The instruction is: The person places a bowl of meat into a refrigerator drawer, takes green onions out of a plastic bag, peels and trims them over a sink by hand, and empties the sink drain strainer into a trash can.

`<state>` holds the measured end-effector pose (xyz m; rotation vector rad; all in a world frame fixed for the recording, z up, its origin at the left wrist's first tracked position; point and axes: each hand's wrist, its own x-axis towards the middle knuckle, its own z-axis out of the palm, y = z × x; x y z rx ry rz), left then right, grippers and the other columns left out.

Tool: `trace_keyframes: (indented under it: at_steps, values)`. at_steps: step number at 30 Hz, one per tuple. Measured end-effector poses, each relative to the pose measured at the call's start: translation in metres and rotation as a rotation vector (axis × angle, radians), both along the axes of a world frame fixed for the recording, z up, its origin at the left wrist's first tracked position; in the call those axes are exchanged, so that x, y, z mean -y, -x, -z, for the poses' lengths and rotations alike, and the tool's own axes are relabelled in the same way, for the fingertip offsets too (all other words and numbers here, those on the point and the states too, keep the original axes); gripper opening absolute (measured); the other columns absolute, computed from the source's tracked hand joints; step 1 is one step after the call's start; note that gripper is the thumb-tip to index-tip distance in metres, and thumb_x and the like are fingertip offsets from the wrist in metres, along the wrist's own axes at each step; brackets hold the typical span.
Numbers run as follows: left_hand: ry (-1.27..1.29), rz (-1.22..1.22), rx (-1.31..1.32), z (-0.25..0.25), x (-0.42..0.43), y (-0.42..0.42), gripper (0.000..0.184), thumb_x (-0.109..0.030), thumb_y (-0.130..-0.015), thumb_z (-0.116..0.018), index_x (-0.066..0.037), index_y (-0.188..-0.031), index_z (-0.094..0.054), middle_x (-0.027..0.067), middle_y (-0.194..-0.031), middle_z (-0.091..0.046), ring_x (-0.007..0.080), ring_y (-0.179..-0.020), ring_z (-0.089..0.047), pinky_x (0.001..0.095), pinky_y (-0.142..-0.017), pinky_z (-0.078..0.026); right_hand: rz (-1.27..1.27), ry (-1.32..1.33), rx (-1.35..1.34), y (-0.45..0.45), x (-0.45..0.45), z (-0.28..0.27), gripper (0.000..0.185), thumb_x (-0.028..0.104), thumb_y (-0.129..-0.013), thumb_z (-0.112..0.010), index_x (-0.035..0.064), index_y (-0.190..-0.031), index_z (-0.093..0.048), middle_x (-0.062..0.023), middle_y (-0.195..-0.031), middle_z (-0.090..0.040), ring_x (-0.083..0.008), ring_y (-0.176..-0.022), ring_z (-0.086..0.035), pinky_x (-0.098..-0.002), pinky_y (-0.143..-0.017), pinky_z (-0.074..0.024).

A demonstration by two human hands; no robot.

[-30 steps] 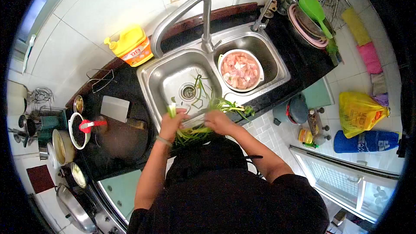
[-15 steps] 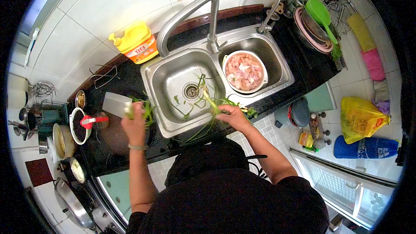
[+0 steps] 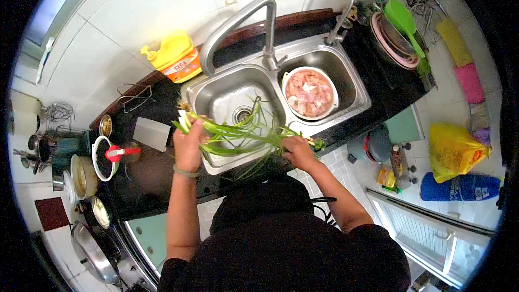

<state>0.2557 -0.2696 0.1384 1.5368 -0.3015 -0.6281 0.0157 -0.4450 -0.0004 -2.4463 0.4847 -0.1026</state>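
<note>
A bunch of green onions [image 3: 233,132] stretches across the front of the left sink basin [image 3: 216,93]. My left hand [image 3: 188,145] is closed around it near the white, rooted ends. At the other side my right hand [image 3: 299,153] is closed on green leaves, with some stalks sticking out past it to the right. Its fingertips are partly hidden. Loose green bits lie in the basin around the drain [image 3: 243,114]. In the right basin sits a white bowl [image 3: 333,107] of cut raw meat [image 3: 309,93].
A steel faucet [image 3: 268,27] arches over the basins. Behind the left one stands a yellow jug [image 3: 175,57]. To the left on the black counter are a cleaver-like blade [image 3: 151,133] and a red-handled strainer [image 3: 99,159]. Stacked bowls [image 3: 387,43] stand at the right.
My left hand has come right, toward the sink, and the onions now span between both hands. My right hand has moved slightly right and down. The view has shifted a little.
</note>
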Motion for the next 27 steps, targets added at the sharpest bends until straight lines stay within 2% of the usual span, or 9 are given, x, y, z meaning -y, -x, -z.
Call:
trace_keyframes:
  at_steps: [3,5,8,11,13,18,20,23,27]
  values:
    - [0.115,-0.016,0.01,-0.011,-0.011,-0.019,0.018,-0.014,-0.086,-0.054,0.001,-0.097,-0.055,0.0095,-0.081,-0.061,0.0077,-0.057,-0.048,0.0219,-0.055,-0.042,-0.053,-0.146,0.109,0.008,0.012,-0.002,0.037,0.006,-0.069,-0.062,0.0086,-0.105,-0.06,-0.0119,-0.107,-0.06,-0.0305,-0.103,-0.053,-0.04,-0.089,-0.04]
    - [0.187,-0.031,0.008,-0.019,-0.015,-0.026,0.017,-0.012,-0.086,-0.053,0.001,-0.097,-0.054,0.0109,-0.081,-0.061,0.0077,-0.054,-0.045,0.0223,-0.056,-0.041,-0.012,-0.163,0.024,0.007,0.021,-0.021,0.038,-0.003,-0.069,-0.054,0.0068,-0.105,-0.06,-0.0151,-0.102,-0.061,-0.0328,-0.098,-0.056,-0.0376,-0.087,-0.0438]
    - [0.266,-0.041,-0.003,-0.027,-0.018,-0.029,0.017,-0.009,-0.087,-0.05,0.002,-0.099,-0.053,0.0145,-0.086,-0.061,0.008,-0.054,-0.043,0.0225,-0.055,-0.041,0.081,-0.197,0.213,-0.006,0.03,-0.057,0.035,-0.008,-0.071,-0.047,0.0053,-0.1,-0.061,-0.0169,-0.098,-0.062,-0.0333,-0.092,-0.059,-0.036,-0.082,-0.0466]
    - [0.219,-0.007,0.004,-0.033,-0.012,-0.017,0.017,-0.011,-0.087,-0.052,0.001,-0.1,-0.052,0.0158,-0.09,-0.061,0.0078,-0.054,-0.043,0.0223,-0.055,-0.041,0.189,-0.173,0.496,-0.041,0.024,-0.12,0.018,-0.002,-0.075,-0.054,0.0029,-0.091,-0.06,-0.015,-0.09,-0.062,-0.0313,-0.085,-0.059,-0.0371,-0.076,-0.0467]
    - [0.212,0.037,-0.043,-0.028,-0.008,-0.009,0.018,-0.014,-0.088,-0.053,0.001,-0.099,-0.053,0.0136,-0.089,-0.061,0.0079,-0.057,-0.045,0.0221,-0.057,-0.042,0.098,-0.163,0.692,-0.069,0.012,-0.151,0.015,0.002,-0.076,-0.058,0.0031,-0.091,-0.06,-0.0147,-0.088,-0.06,-0.0311,-0.083,-0.058,-0.037,-0.073,-0.0465]
    - [0.224,0.127,-0.015,-0.03,0.004,0.013,0.023,-0.015,-0.088,-0.053,0.001,-0.105,-0.056,0.0074,-0.083,-0.061,0.0072,-0.055,-0.046,0.0221,-0.054,-0.042,-0.089,-0.157,0.688,-0.128,-0.02,-0.168,0.018,0.012,-0.076,-0.064,0.0022,-0.092,-0.061,-0.0133,-0.086,-0.061,-0.0247,-0.081,-0.06,-0.0315,-0.073,-0.0466]
    - [0.178,0.132,0.005,-0.026,0.003,0.015,0.025,-0.016,-0.088,-0.054,0.001,-0.107,-0.056,0.0058,-0.082,-0.06,0.007,-0.055,-0.047,0.0215,-0.053,-0.042,-0.176,-0.381,0.543,-0.14,-0.027,-0.163,0.018,0.021,-0.074,-0.064,0.0051,-0.081,-0.059,-0.0126,-0.079,-0.059,-0.0309,-0.075,-0.057,-0.0389,-0.066,-0.0453]
    - [0.123,0.126,0.017,-0.03,-0.002,0.018,0.03,-0.015,-0.086,-0.057,0.002,-0.111,-0.056,0.0016,-0.082,-0.06,0.0059,-0.057,-0.048,0.0199,-0.052,-0.042,-0.222,-0.277,0.557,-0.146,-0.028,-0.156,0.016,0.02,-0.072,-0.066,0.0058,-0.076,-0.058,-0.0122,-0.074,-0.057,-0.0309,-0.072,-0.057,-0.0392,-0.063,-0.0442]
    - [0.05,0.312,0.077,-0.036,-0.009,0.019,0.044,-0.007,-0.081,-0.061,0.0,-0.122,-0.048,0.0,-0.082,-0.058,0.0057,-0.06,-0.05,0.0186,-0.054,-0.042,-0.272,-0.399,0.517,-0.146,-0.023,-0.157,0.016,0.019,-0.072,-0.065,0.0054,-0.073,-0.057,-0.0118,-0.071,-0.057,-0.031,-0.069,-0.056,-0.0386,-0.061,-0.0435]
